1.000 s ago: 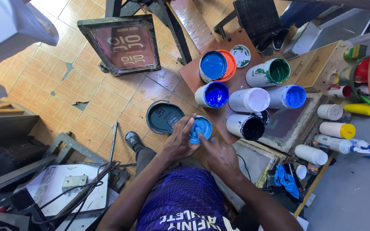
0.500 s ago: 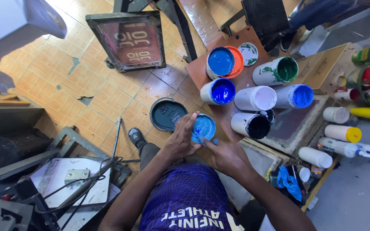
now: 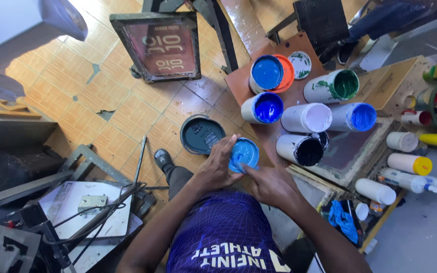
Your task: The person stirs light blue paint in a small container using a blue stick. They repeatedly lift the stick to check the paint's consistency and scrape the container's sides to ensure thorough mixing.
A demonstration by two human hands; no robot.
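A small round tub of light blue paint (image 3: 245, 152) sits between my hands, just above my lap. My left hand (image 3: 217, 167) wraps its left side with the fingers curled over the rim. My right hand (image 3: 266, 183) touches its lower right edge, fingertips on the rim. A dark round lid (image 3: 201, 134) lies on the tiled floor right beside my left hand. I am wearing a purple jersey (image 3: 226, 232).
Several open paint tubs, blue (image 3: 263, 107), white (image 3: 307, 118), black (image 3: 300, 149) and green (image 3: 334, 87), stand on a board to the right. A framed printing screen (image 3: 159, 46) leans on the tiled floor ahead. Squeeze bottles (image 3: 409, 163) lie far right; metal equipment (image 3: 84, 202) sits left.
The view has shifted slightly. Both hands stay on the light blue tub, with the right hand's fingers working a little along its rim.
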